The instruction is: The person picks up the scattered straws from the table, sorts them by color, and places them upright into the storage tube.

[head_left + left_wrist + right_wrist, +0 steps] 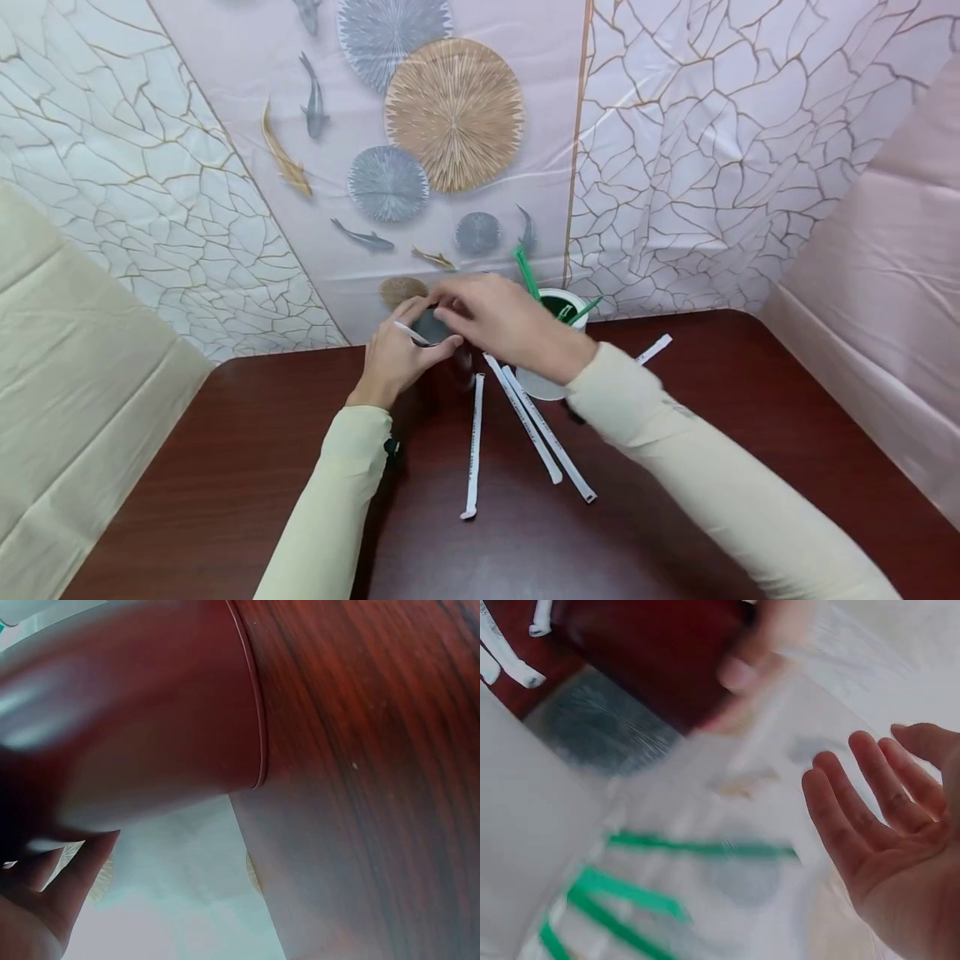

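My left hand (397, 354) grips a glossy dark red-brown cup (150, 712) at the back of the table. In the left wrist view the cup's rimmed end is close to the wood. A thin white stick (411, 333) lies across the cup's upper opening, beside the left fingers. Over that opening hovers my right hand (502, 321). In the right wrist view its fingers (832, 817) are spread and loosely bent, with nothing held. Whether the right fingers touch the cup I cannot tell.
A white tub (540, 383) with several green sticks (528, 275) stands right of the cup, partly behind my right forearm. Narrow printed white paper sleeves (474, 446) lie on the dark wooden table (247, 467), one of them farther right (652, 350). Patterned cloth hangs behind.
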`<state>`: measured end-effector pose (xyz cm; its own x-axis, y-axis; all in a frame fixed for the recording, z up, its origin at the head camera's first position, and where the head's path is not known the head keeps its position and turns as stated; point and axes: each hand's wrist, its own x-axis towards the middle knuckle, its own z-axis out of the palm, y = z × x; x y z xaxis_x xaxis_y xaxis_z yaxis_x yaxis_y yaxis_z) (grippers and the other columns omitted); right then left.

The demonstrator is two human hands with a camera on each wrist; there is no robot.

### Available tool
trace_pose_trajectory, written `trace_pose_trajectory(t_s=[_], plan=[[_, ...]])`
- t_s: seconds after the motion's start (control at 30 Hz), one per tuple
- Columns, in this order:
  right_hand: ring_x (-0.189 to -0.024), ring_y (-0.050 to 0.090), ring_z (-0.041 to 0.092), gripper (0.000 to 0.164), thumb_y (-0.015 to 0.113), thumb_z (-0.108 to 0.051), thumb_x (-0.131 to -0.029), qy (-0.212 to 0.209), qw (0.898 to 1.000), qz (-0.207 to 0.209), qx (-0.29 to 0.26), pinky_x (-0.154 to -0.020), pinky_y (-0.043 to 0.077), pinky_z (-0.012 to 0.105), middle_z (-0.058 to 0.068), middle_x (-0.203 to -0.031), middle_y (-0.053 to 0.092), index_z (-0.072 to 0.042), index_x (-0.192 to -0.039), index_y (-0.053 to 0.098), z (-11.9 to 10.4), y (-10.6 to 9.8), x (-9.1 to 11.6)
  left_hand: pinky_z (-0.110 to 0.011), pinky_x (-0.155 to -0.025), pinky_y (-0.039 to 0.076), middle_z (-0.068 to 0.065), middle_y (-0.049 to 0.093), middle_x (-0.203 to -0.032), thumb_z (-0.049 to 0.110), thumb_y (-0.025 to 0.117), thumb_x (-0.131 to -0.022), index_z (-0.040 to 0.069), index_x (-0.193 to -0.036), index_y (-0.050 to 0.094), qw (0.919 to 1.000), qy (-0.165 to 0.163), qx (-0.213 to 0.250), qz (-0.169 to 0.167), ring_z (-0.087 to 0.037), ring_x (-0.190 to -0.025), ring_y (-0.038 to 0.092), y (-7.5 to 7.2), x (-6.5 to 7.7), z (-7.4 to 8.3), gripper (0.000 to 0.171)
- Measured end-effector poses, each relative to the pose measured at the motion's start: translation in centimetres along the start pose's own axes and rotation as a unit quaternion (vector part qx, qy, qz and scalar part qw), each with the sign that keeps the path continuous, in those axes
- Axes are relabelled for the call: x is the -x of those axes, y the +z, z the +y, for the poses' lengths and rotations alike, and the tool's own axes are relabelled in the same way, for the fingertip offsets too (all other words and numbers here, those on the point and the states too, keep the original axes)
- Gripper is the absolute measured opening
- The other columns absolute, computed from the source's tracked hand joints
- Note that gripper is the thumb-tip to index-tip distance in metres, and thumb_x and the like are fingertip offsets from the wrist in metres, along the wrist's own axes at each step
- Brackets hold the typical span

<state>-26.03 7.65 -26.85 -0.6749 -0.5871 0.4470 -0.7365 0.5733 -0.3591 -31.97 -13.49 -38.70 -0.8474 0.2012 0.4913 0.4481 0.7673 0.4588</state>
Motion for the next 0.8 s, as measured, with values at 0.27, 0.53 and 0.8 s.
trace_pose_trajectory(t_s=[0.27, 0.53, 0.8], plan=[[-0.086, 0.073, 0.012, 0.023, 0.069, -0.021, -0.105, 0.164, 0.97, 0.134, -0.122, -0.075, 0.06, 0.027, 0.01, -0.103, 0.077, -0.003, -0.118, 0.074, 2.0, -8.5, 7.7, -0.049, -0.064, 0.056, -0.003, 0.058, -0.151, 0.07, 0.073, -0.084, 0.026, -0.148, 0.063, 0.9999, 0.01, 0.001, 0.001, -0.038, -0.106, 0.07, -0.1, 0.0, 0.2, 0.078], [-0.085, 0.074, 0.009, 0.062, 0.054, -0.028, -0.111, 0.398, 0.841, 0.093, -0.353, -0.083, 0.063, 0.031, 0.013, -0.119, 0.059, 0.015, -0.151, 0.033, 10.2, -7.5, 15.4, -0.042, -0.056, 0.051, 0.0, 0.058, -0.151, 0.07, 0.074, -0.083, 0.029, -0.147, 0.064, 1.0, 0.001, 0.006, 0.006, -0.035, -0.1, 0.069, 0.2, 0.5, -0.2, 0.077], [-0.073, 0.075, 0.011, 0.043, 0.052, -0.018, -0.111, 0.506, 0.777, 0.036, -0.374, -0.076, 0.063, 0.027, 0.015, -0.098, 0.066, 0.018, -0.133, 0.045, 15.2, -1.9, 18.6, -0.036, -0.046, 0.043, 0.0, 0.057, -0.151, 0.068, 0.074, -0.084, 0.028, -0.148, 0.063, 0.9999, -0.001, 0.013, 0.005, -0.03, -0.081, 0.069, 0.4, 0.2, 0.4, 0.076]])
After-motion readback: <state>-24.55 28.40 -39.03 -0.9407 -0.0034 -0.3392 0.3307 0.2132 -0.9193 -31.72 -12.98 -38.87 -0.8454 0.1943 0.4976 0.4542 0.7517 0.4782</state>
